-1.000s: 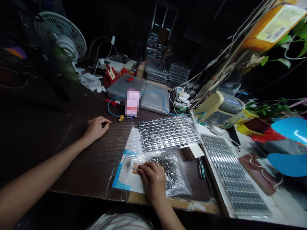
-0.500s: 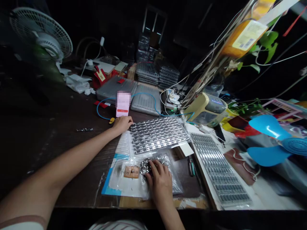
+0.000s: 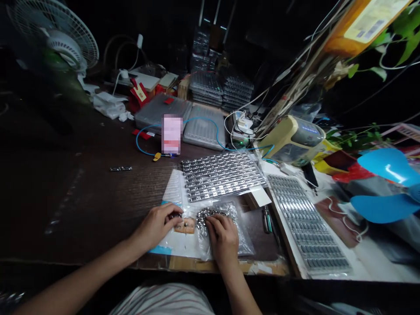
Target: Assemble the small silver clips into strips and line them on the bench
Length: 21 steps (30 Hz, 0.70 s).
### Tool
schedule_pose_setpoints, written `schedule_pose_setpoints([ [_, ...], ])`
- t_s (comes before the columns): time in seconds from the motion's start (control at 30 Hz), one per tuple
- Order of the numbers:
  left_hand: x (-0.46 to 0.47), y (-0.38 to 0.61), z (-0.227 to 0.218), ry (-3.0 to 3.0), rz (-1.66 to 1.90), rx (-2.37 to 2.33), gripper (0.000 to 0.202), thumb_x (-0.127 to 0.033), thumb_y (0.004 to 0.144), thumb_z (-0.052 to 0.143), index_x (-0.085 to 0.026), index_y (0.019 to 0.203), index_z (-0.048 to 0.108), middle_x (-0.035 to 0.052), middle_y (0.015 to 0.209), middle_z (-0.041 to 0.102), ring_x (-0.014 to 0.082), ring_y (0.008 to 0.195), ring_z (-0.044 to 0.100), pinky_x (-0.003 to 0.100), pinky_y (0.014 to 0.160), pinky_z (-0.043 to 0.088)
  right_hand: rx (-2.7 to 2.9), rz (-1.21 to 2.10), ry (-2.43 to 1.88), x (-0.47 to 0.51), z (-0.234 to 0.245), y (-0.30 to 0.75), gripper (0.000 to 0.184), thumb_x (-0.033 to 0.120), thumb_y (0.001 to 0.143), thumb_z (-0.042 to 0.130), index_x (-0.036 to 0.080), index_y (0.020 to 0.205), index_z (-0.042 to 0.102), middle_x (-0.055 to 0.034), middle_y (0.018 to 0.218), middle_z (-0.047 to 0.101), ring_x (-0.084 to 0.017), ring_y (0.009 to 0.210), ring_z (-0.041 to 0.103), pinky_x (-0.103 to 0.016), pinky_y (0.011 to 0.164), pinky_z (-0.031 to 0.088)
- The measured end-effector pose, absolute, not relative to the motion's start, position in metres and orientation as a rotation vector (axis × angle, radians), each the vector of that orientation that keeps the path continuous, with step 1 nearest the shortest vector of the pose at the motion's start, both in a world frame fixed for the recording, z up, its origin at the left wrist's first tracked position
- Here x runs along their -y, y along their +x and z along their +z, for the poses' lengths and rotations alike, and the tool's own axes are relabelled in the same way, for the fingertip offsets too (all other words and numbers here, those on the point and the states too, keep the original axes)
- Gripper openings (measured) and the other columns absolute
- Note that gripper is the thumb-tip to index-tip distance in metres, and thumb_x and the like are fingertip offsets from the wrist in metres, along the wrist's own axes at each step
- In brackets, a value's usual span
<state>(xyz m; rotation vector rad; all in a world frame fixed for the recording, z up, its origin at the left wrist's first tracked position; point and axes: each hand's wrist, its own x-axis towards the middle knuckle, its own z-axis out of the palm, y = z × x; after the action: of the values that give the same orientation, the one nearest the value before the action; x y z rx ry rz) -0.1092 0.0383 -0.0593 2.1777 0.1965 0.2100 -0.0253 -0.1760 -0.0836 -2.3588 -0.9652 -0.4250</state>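
My left hand [image 3: 160, 222] is closed at the left edge of a small orange-brown block [image 3: 186, 226]. A small dark metal part [image 3: 176, 215] shows between its fingers. My right hand [image 3: 225, 236] rests with bent fingers on a pile of small shiny metal parts [image 3: 204, 214] in a clear plastic bag [image 3: 242, 238]. Its fingertips are pressed together among the parts, and what they pinch is hidden. Behind both hands lies a clear tray [image 3: 226, 175] filled with rows of shiny metal pieces. White and blue sheeting [image 3: 162, 250] is spread under the block.
A lit phone [image 3: 172, 133] stands behind the tray, near a blue cable [image 3: 215, 127]. One loose metal piece [image 3: 120, 169] lies on the dark table at left. Another filled tray [image 3: 308, 223], a green-handled tool [image 3: 267, 220] and a blue-bladed fan [image 3: 382, 166] are at right.
My left hand has come from the far-left corner of the filled tray back toward me, to the orange-brown block. My right hand stays at the pile of parts. The view has shifted slightly.
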Motion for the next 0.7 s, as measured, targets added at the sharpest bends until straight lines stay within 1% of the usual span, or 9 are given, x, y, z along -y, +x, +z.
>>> schedule_pose_setpoints([
  [0.07, -0.028, -0.113, -0.069, 2.167, 0.266, -0.171, 0.012, -0.023, 0.084, 0.057, -0.022, 0.088, 0.069, 0.0022, 0.085, 0.068, 0.0144, 0.072, 0.062, 0.023, 0.064, 0.048, 0.968, -0.424, -2.333, 0.177, -0.084, -0.026, 0.019, 0.024, 0.094, 0.05, 0.021, 0.098, 0.068, -0.0055, 0.092, 0.067, -0.017, 0.084, 0.058, -0.031, 0.074, 0.045],
  [0.17, -0.022, -0.114, -0.079, 2.158, 0.353, -0.088, 0.012, -0.02, 0.085, 0.057, -0.023, 0.088, 0.069, 0.0023, 0.086, 0.066, 0.0149, 0.08, 0.062, 0.024, 0.07, 0.049, 0.952, -0.413, -2.301, 0.178, -0.085, -0.026, 0.021, 0.02, 0.094, 0.047, 0.021, 0.103, 0.067, -0.0058, 0.093, 0.069, -0.017, 0.084, 0.06, -0.031, 0.075, 0.047],
  [0.27, -0.022, -0.115, -0.083, 2.188, 0.38, -0.066, 0.013, -0.02, 0.085, 0.06, -0.024, 0.091, 0.07, 0.0023, 0.086, 0.065, 0.015, 0.082, 0.062, 0.025, 0.074, 0.049, 0.939, -0.391, -2.281, 0.178, -0.086, -0.025, 0.022, 0.019, 0.094, 0.047, 0.02, 0.104, 0.066, -0.006, 0.093, 0.069, -0.017, 0.084, 0.061, -0.031, 0.076, 0.047],
  [0.4, -0.022, -0.116, -0.084, 2.251, 0.407, -0.022, 0.014, -0.021, 0.085, 0.06, -0.024, 0.093, 0.071, 0.0024, 0.082, 0.065, 0.0151, 0.079, 0.061, 0.025, 0.072, 0.048, 0.949, -0.353, -2.271, 0.177, -0.085, -0.024, 0.019, 0.018, 0.093, 0.048, 0.019, 0.1, 0.066, -0.0062, 0.093, 0.069, -0.017, 0.085, 0.06, -0.032, 0.077, 0.047],
  [0.53, -0.019, -0.114, -0.084, 2.31, 0.454, 0.008, 0.013, -0.023, 0.086, 0.058, -0.023, 0.091, 0.071, 0.0022, 0.078, 0.063, 0.0148, 0.076, 0.059, 0.025, 0.069, 0.047, 0.958, -0.361, -2.244, 0.176, -0.085, -0.024, 0.019, 0.017, 0.093, 0.049, 0.019, 0.101, 0.066, -0.0061, 0.094, 0.069, -0.017, 0.086, 0.06, -0.032, 0.078, 0.048],
  [0.7, -0.018, -0.113, -0.083, 2.355, 0.469, 0.029, 0.014, -0.025, 0.088, 0.056, -0.023, 0.09, 0.071, 0.0026, 0.077, 0.062, 0.015, 0.075, 0.058, 0.026, 0.067, 0.047, 0.964, -0.363, -2.254, 0.178, -0.083, -0.024, 0.02, 0.018, 0.093, 0.049, 0.021, 0.099, 0.067, -0.006, 0.093, 0.069, -0.017, 0.085, 0.061, -0.031, 0.075, 0.048],
])
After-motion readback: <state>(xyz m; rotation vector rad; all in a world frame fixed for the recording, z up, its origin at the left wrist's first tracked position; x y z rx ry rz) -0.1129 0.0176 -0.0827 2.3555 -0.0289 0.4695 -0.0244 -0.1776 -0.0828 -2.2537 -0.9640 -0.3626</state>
